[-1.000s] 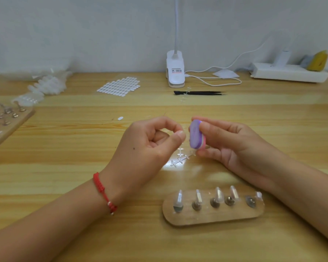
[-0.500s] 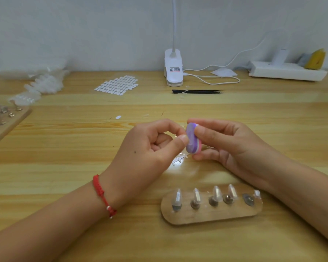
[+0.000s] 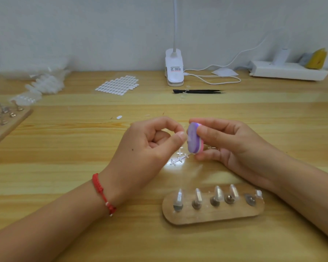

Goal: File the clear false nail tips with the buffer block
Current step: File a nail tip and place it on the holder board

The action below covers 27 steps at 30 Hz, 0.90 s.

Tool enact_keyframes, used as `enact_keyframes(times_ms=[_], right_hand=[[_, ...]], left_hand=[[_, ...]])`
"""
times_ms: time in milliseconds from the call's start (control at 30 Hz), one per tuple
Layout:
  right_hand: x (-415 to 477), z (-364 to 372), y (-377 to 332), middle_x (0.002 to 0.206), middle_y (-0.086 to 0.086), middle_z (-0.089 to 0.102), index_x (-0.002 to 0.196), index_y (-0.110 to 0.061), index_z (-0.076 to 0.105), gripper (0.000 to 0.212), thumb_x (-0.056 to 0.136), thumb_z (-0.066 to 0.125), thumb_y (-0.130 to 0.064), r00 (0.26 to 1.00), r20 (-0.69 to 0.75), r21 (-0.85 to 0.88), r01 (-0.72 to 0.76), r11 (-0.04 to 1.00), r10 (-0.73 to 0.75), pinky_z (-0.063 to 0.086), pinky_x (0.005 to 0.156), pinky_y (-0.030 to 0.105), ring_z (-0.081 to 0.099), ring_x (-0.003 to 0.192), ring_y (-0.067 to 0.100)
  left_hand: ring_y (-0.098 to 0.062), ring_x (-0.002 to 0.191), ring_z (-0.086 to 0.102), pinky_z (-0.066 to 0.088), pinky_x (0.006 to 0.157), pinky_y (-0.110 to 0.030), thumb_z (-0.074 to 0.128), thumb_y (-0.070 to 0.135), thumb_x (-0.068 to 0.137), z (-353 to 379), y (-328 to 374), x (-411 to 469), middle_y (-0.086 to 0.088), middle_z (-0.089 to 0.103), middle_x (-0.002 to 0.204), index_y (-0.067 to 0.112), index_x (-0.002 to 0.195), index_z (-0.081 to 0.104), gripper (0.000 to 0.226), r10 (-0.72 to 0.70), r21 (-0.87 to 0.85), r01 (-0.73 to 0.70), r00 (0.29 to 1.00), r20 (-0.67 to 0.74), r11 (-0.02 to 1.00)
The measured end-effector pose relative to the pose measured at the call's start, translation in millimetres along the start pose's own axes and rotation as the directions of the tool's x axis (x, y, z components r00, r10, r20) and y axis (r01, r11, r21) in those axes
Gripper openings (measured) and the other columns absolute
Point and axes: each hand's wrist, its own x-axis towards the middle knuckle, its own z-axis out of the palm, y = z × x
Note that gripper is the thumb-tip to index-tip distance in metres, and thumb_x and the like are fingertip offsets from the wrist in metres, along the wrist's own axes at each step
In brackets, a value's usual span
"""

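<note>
Centrally, oval purple buffer block, clear tip

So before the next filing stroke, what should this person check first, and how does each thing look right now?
1. The right hand grips the buffer block: ok.
2. The left hand pinches the nail tip: ok, though only a pale glint shows.
3. The buffer block's purple face meets the pinch: ok.
4. How much of the nail tip's edge is filed: cannot tell, too small and clear.
5. The table under the hands free of scraps: not ok, a clear plastic frame lies there.
6. The wooden stand with mounted tips lies flat: ok.
</note>
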Motion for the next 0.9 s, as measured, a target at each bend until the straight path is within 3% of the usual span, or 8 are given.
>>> enact_keyframes(times_ms=[133, 200, 400, 500, 633, 733, 900], right_hand=[[-0.5, 3.1, 1.0, 0.083, 0.003, 0.075, 0.091, -0.017, 0.08, 0.029, 0.063, 0.084, -0.018, 0.997, 0.074, -0.081, 0.004, 0.997, 0.002, 0.057, 0.059, 0.023, 0.07, 0.069, 0.012], [-0.9, 3.1, 1.5, 0.081, 0.003, 0.075, 0.09, -0.018, 0.08, 0.028, 0.062, 0.08, -0.021, 0.998, 0.055, -0.065, 0.008, 0.998, -0.004, 0.057, 0.059, 0.023, 0.07, 0.068, 0.012], [1.1, 0.7, 1.1, 0.082, 0.012, 0.074, 0.082, -0.012, 0.079, 0.018, 0.065, 0.072, -0.01, 0.998, -0.061, 0.159, 0.019, 0.987, -0.009, 0.058, 0.06, 0.027, 0.073, 0.072, 0.018], [0.3, 3.6, 1.1, 0.083, 0.012, 0.073, 0.083, -0.013, 0.079, 0.02, 0.066, 0.073, -0.004, 1.0, -0.008, 0.071, 0.003, 0.997, -0.003, 0.059, 0.063, 0.03, 0.073, 0.072, 0.024], [1.2, -0.6, 0.9, 0.086, 0.015, 0.071, 0.085, -0.01, 0.076, 0.019, 0.067, 0.072, -0.004, 0.997, -0.07, 0.207, 0.021, 0.978, -0.007, 0.059, 0.065, 0.032, 0.073, 0.077, 0.024], [0.7, 3.1, 1.6, 0.085, 0.015, 0.072, 0.083, -0.013, 0.078, 0.02, 0.065, 0.077, -0.005, 1.0, 0.005, 0.059, 0.009, 0.998, -0.009, 0.059, 0.065, 0.031, 0.073, 0.075, 0.026], [0.7, 0.1, 0.4, 0.084, 0.015, 0.072, 0.081, -0.013, 0.078, 0.019, 0.065, 0.076, -0.003, 1.0, -0.027, 0.196, 0.004, 0.981, 0.002, 0.059, 0.066, 0.032, 0.073, 0.076, 0.026]], left_hand=[[-0.004, 0.037, 0.018, 0.019, 0.04, -0.009, 0.062, 0.01, 0.088, -0.8, -0.8, 2.4, 0.013, 0.022, 0.044, 0.008, 0.074, 0.062, 0.014, 0.017, -0.019, -0.018, 0.997, -0.075, 1.0], [-0.005, 0.037, 0.018, 0.019, 0.039, -0.008, 0.063, 0.011, 0.087, -3.2, -1.7, 4.1, 0.012, 0.022, 0.044, 0.008, 0.074, 0.063, 0.013, 0.016, -0.036, -0.021, 0.992, -0.123, 0.999], [-0.005, 0.042, 0.019, 0.022, 0.042, -0.011, 0.066, 0.01, 0.084, 4.2, -3.2, 0.0, 0.011, 0.024, 0.045, 0.01, 0.066, 0.061, 0.018, 0.002, -0.055, -0.006, 0.998, -0.07, 0.998], [-0.005, 0.041, 0.019, 0.022, 0.042, -0.011, 0.064, 0.009, 0.085, 2.7, -5.4, 1.6, 0.011, 0.024, 0.045, 0.007, 0.068, 0.061, 0.017, -0.013, -0.056, 0.009, 0.997, -0.073, 0.998], [-0.004, 0.041, 0.019, 0.023, 0.042, -0.009, 0.066, 0.01, 0.086, 4.1, -5.3, -0.1, 0.012, 0.023, 0.046, 0.012, 0.07, 0.063, 0.016, 0.015, -0.038, -0.017, 0.999, -0.043, 0.999], [-0.005, 0.042, 0.019, 0.022, 0.042, -0.01, 0.066, 0.015, 0.085, 3.6, -7.1, 1.9, 0.012, 0.022, 0.047, 0.015, 0.072, 0.065, 0.013, 0.008, -0.037, -0.012, 0.995, -0.096, 0.999], [-0.004, 0.042, 0.019, 0.022, 0.042, -0.011, 0.067, 0.017, 0.084, 5.2, -10.6, 3.6, 0.013, 0.022, 0.046, 0.019, 0.071, 0.067, 0.013, -0.031, -0.065, 0.023, 0.993, -0.11, 0.998]])
